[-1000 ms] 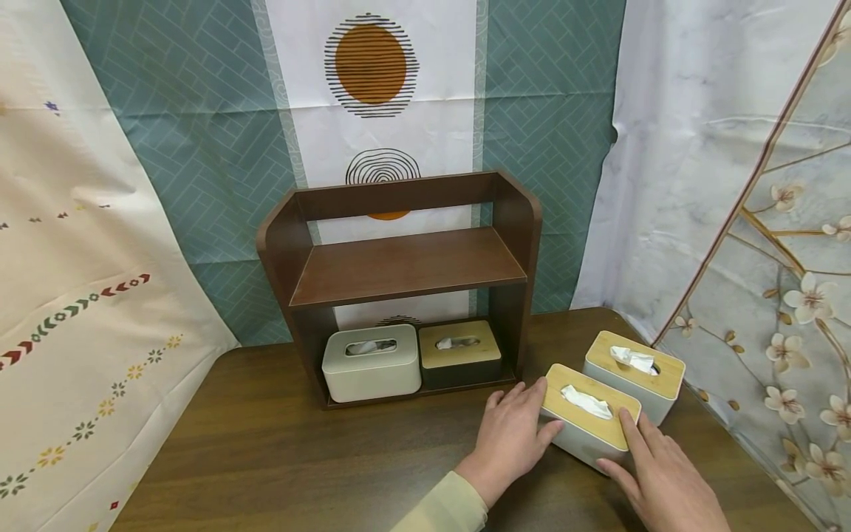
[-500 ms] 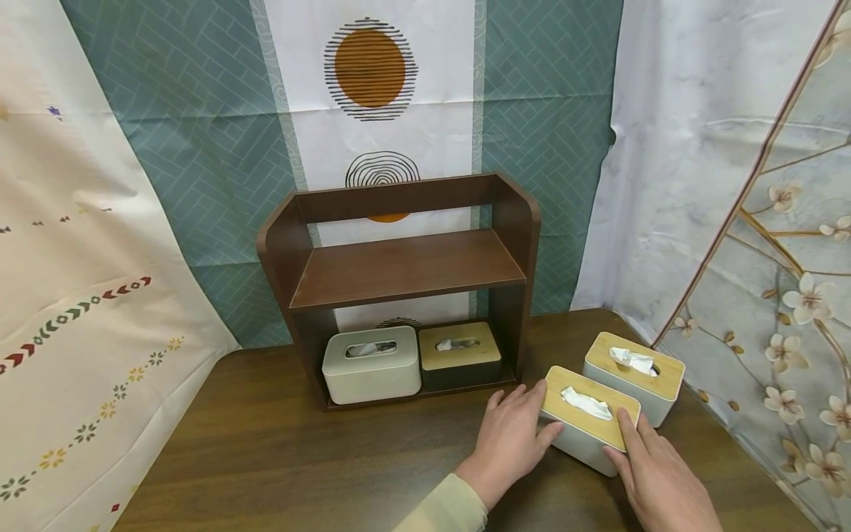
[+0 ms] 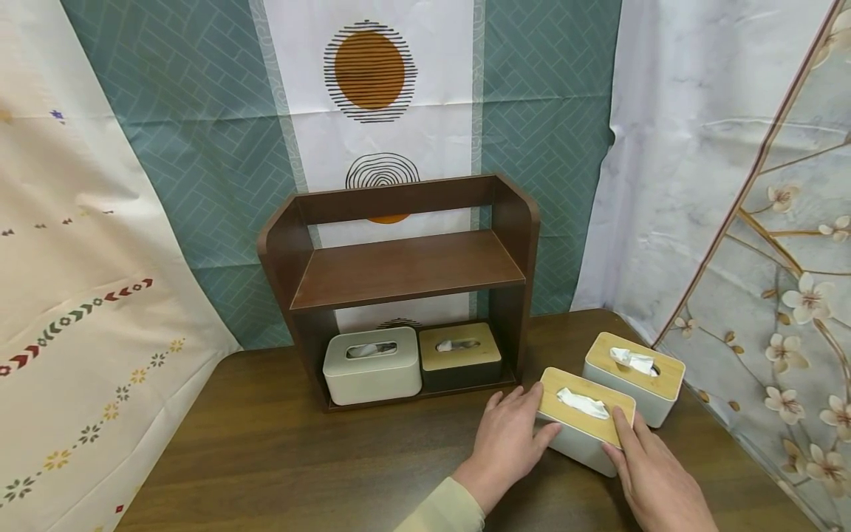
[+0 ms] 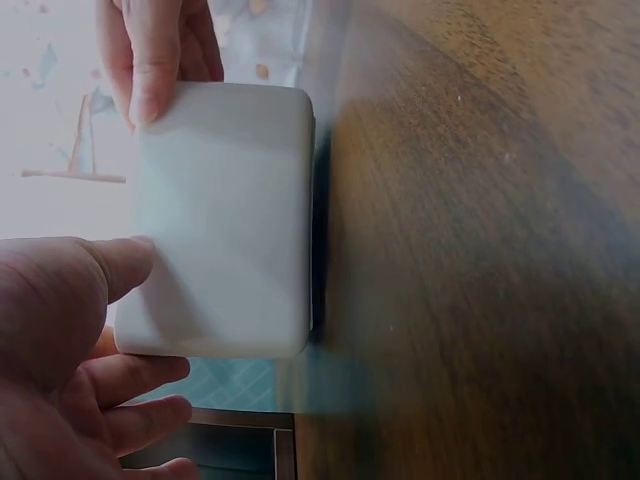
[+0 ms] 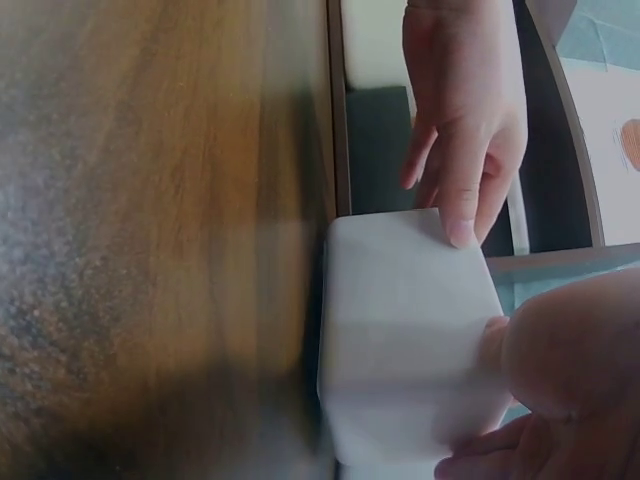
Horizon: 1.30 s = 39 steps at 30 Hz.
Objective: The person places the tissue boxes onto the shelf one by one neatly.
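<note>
A light grey tissue box with a bamboo lid (image 3: 555, 403) and white tissue showing sits between my two hands on the right side of the table. My left hand (image 3: 505, 443) grips its left end, thumb on the front wall and fingers round the corner. At the other end my right hand (image 3: 654, 473) grips it, fingers over the lid's edge and thumb on the front. Both wrist views show the plain front wall of the tissue box (image 4: 225, 220) with the thumbs against it. Whether its base touches the table is unclear. A matching tissue box (image 3: 654, 399) stands just behind.
A dark brown two-tier shelf (image 3: 412, 266) stands at the back. Its lower tier holds an off-white tissue box (image 3: 372, 380) and a black tissue box with a bamboo lid (image 3: 461, 375). Patterned cloths (image 3: 552, 148) hang behind and beside the wooden table (image 3: 299, 465).
The held tissue box has shifted slightly to the left, with my right hand moving along. My left hand stays nearly where it was. The other tissue boxes have not moved.
</note>
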Each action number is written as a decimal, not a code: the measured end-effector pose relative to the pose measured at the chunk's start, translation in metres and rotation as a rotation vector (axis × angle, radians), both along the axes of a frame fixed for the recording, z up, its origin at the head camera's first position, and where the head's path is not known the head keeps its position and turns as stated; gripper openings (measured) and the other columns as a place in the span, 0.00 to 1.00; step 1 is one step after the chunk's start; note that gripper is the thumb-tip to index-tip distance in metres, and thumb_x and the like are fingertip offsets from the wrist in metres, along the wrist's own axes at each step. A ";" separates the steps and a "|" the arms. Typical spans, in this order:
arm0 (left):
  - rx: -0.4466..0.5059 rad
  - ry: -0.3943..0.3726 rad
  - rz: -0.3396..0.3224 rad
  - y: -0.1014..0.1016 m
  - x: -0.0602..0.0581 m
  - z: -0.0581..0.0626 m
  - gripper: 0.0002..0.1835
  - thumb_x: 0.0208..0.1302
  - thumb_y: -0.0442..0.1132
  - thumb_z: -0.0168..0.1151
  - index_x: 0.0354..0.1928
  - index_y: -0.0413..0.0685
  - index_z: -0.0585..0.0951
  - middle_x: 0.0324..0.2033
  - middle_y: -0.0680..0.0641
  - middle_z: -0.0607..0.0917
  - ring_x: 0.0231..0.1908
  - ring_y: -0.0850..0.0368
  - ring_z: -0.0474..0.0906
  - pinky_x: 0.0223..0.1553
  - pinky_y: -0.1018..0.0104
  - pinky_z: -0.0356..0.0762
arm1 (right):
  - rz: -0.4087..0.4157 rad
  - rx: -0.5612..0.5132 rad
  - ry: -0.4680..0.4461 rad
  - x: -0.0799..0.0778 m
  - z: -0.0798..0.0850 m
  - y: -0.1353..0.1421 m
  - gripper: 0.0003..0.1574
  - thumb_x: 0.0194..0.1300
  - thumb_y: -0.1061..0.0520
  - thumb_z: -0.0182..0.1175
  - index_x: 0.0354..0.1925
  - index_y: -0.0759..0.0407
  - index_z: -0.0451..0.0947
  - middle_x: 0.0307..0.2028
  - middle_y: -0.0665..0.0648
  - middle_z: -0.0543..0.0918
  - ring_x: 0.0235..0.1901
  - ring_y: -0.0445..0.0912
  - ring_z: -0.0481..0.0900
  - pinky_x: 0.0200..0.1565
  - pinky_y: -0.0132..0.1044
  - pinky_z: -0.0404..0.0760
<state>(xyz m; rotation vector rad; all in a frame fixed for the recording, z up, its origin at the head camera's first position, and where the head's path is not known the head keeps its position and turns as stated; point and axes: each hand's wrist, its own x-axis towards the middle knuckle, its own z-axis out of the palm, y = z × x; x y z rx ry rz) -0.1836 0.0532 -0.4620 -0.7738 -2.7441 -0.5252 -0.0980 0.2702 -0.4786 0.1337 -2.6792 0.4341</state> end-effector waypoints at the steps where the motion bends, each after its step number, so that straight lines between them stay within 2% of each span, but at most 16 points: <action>1: 0.004 -0.001 0.002 -0.001 0.000 0.000 0.37 0.78 0.62 0.68 0.80 0.52 0.76 0.71 0.55 0.83 0.72 0.57 0.78 0.74 0.50 0.72 | 0.002 0.000 0.005 0.000 0.001 0.000 0.37 0.83 0.54 0.64 0.78 0.74 0.68 0.69 0.89 0.69 0.64 0.80 0.76 0.53 0.76 0.79; 9: 0.021 0.018 0.013 -0.007 0.005 0.004 0.36 0.78 0.61 0.68 0.79 0.52 0.77 0.69 0.54 0.85 0.71 0.57 0.79 0.74 0.51 0.73 | 0.020 -0.013 0.053 -0.002 0.004 -0.005 0.37 0.82 0.53 0.66 0.77 0.72 0.70 0.69 0.88 0.71 0.64 0.79 0.77 0.51 0.75 0.80; 18: 0.052 0.110 0.013 -0.017 0.008 0.007 0.34 0.76 0.60 0.71 0.76 0.51 0.80 0.65 0.53 0.88 0.67 0.56 0.83 0.71 0.53 0.75 | 0.042 -0.025 0.085 -0.003 0.010 -0.010 0.37 0.82 0.54 0.66 0.77 0.72 0.70 0.70 0.85 0.72 0.63 0.78 0.78 0.49 0.75 0.81; 28: 0.089 0.169 0.039 -0.031 0.014 0.021 0.33 0.74 0.58 0.74 0.74 0.51 0.82 0.61 0.53 0.90 0.61 0.60 0.87 0.71 0.47 0.76 | 0.078 -0.036 0.154 -0.004 0.023 -0.022 0.38 0.79 0.55 0.69 0.78 0.68 0.72 0.71 0.81 0.74 0.62 0.75 0.82 0.46 0.74 0.82; 36: 0.129 0.165 0.050 -0.044 0.017 0.030 0.33 0.73 0.56 0.76 0.74 0.49 0.82 0.65 0.52 0.88 0.63 0.63 0.85 0.73 0.45 0.74 | 0.081 -0.038 0.123 -0.005 0.035 -0.033 0.39 0.79 0.54 0.69 0.79 0.67 0.71 0.72 0.81 0.73 0.63 0.75 0.81 0.46 0.74 0.83; 39: 0.135 0.178 0.061 -0.049 0.019 0.033 0.33 0.73 0.55 0.76 0.73 0.49 0.82 0.65 0.52 0.88 0.63 0.62 0.86 0.72 0.46 0.74 | 0.097 -0.039 0.153 -0.007 0.038 -0.036 0.39 0.78 0.54 0.70 0.79 0.66 0.72 0.72 0.79 0.74 0.63 0.74 0.82 0.45 0.72 0.84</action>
